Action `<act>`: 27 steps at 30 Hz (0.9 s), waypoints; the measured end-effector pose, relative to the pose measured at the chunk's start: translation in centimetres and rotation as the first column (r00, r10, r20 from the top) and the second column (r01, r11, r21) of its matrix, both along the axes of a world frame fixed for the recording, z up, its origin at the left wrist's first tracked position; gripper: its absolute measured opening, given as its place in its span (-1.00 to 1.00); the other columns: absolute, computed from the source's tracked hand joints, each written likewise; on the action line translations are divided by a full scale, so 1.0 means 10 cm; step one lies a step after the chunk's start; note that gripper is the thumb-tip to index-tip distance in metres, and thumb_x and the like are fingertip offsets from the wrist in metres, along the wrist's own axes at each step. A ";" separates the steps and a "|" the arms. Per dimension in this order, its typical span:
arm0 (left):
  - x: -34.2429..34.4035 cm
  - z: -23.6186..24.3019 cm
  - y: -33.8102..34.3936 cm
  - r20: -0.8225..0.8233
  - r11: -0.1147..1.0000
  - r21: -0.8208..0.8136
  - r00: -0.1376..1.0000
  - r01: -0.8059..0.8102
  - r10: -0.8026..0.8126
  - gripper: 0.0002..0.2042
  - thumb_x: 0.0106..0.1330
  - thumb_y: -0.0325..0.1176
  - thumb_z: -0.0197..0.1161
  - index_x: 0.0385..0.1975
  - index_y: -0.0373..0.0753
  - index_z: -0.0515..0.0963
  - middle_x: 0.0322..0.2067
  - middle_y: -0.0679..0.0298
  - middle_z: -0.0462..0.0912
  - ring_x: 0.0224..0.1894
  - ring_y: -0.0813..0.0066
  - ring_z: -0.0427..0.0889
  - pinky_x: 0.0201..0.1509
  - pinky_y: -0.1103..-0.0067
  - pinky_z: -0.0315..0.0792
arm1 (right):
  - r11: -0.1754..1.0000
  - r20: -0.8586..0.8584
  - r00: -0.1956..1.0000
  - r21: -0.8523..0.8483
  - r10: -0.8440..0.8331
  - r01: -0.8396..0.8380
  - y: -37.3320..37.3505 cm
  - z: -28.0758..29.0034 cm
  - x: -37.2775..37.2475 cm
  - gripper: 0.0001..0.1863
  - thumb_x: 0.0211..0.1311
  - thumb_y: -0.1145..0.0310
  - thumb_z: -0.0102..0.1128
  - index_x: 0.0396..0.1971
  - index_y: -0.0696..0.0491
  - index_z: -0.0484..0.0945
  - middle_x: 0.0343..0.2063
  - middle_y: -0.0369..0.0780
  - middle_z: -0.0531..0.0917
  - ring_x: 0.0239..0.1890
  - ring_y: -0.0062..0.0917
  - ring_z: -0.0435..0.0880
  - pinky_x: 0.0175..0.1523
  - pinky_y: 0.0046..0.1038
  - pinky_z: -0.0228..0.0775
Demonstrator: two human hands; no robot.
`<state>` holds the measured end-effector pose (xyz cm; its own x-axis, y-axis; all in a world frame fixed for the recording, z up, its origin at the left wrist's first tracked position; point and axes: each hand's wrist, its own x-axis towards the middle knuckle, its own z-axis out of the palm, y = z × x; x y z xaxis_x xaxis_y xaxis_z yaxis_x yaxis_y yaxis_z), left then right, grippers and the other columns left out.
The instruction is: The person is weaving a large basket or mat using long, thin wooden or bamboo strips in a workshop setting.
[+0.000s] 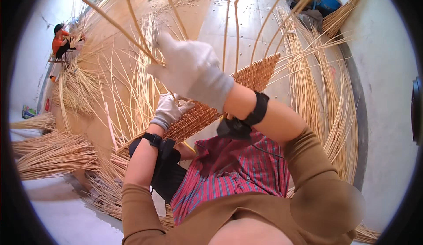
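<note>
A tan woven wicker panel (194, 121) slants across in front of my lap, with several long upright rods (172, 9) rising from its far edge. My left hand (169, 109), in a whitish glove, is closed on the panel's left end. Higher up, my right hand (191, 66), gloved the same, reaches across to the left with its fingers bent around a wicker rod (139, 42). Its fingertips are slightly blurred, and the glove covers part of the rods and the weave behind it.
Loose wicker rods (315, 91) lie along the floor on the right. Bundles (55, 152) lie at the left, with more rods (81, 88) beyond. A person in orange (61, 42) sits by the far left wall. A blue container (327, 3) stands at the far right. Red striped cloth (233, 165) covers my lap.
</note>
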<state>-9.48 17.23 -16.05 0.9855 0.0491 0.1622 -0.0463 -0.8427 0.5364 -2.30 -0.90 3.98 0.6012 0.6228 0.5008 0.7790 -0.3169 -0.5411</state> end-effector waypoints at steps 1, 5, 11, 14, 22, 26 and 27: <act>0.02 -0.03 0.02 0.085 0.990 0.138 0.996 0.004 -0.016 -0.51 0.13 0.12 0.48 -0.03 -0.04 0.69 -0.24 0.07 0.76 -0.20 0.08 0.73 -0.07 0.28 0.56 | 0.968 -0.050 0.998 -0.251 -0.034 0.021 -0.05 -0.07 -0.02 -0.34 0.18 -0.02 0.38 0.17 0.08 0.52 -0.27 0.03 0.73 -0.16 -0.16 0.76 -0.11 -0.18 0.59; 0.07 -0.11 0.03 -0.012 0.945 -0.327 1.000 -0.021 0.018 -0.50 0.15 0.04 0.50 0.01 -0.12 0.67 -0.23 0.07 0.77 -0.18 0.05 0.73 -0.01 0.30 0.55 | 0.849 -0.220 0.969 -0.484 0.116 -0.211 0.00 -0.40 -0.06 -0.35 0.20 -0.03 0.33 0.17 0.12 0.56 -0.20 0.08 0.73 -0.08 -0.14 0.75 0.04 -0.18 0.58; 0.02 0.10 -0.02 -0.136 0.999 -0.054 0.991 0.004 -0.011 -0.47 0.18 -0.01 0.50 0.15 0.02 0.59 -0.28 0.16 0.78 -0.19 0.15 0.75 -0.02 0.31 0.55 | 0.857 -0.434 0.739 0.235 0.515 -0.459 0.19 -0.22 0.36 -0.65 0.14 0.13 0.31 -0.19 0.07 0.67 -0.33 -0.07 0.74 -0.28 -0.10 0.71 -0.16 -0.22 0.54; 0.03 0.17 -0.06 -0.121 0.996 -0.084 0.992 0.032 -0.042 -0.45 0.18 -0.02 0.51 0.20 0.17 0.55 -0.27 0.20 0.78 -0.19 0.16 0.74 -0.02 0.30 0.55 | 0.984 -0.264 0.955 0.153 0.134 -0.096 -0.40 -0.55 0.72 -0.77 0.17 0.25 0.35 -0.36 0.11 0.62 -0.54 -0.15 0.63 -0.44 -0.39 0.63 -0.27 -0.30 0.48; 0.00 0.27 -0.19 -0.126 0.996 -0.088 0.992 0.016 -0.027 -0.49 0.10 0.05 0.54 0.07 0.11 0.66 -0.35 0.28 0.70 -0.20 0.19 0.66 0.13 0.30 0.43 | 0.837 -0.736 0.675 0.341 -0.045 0.428 -1.29 -2.53 0.95 -0.79 0.18 0.32 0.49 -0.47 0.10 0.64 -0.54 -0.35 0.66 -0.41 -0.70 0.59 -0.20 -0.52 0.53; 0.16 0.33 -0.34 0.356 0.966 0.258 0.927 0.025 -0.120 -0.56 0.09 0.12 0.51 -0.18 -0.06 0.70 -0.39 0.19 0.65 -0.26 0.08 0.66 0.29 0.19 0.34 | 0.838 -0.835 0.539 0.372 0.115 0.398 -1.26 -2.57 0.93 -0.83 0.15 0.51 0.51 -0.44 0.06 0.61 -0.46 -0.39 0.66 -0.37 -0.72 0.59 -0.14 -0.56 0.56; 0.24 0.34 -0.37 0.253 0.978 0.196 0.959 0.078 -0.127 -0.58 0.09 0.10 0.52 -0.27 -0.10 0.68 -0.38 0.16 0.66 -0.19 0.06 0.67 0.37 0.17 0.29 | 0.817 -0.836 0.533 0.395 0.131 0.419 -1.27 -2.54 0.92 -0.82 0.14 0.55 0.51 -0.42 0.06 0.61 -0.44 -0.39 0.67 -0.36 -0.72 0.59 -0.13 -0.56 0.56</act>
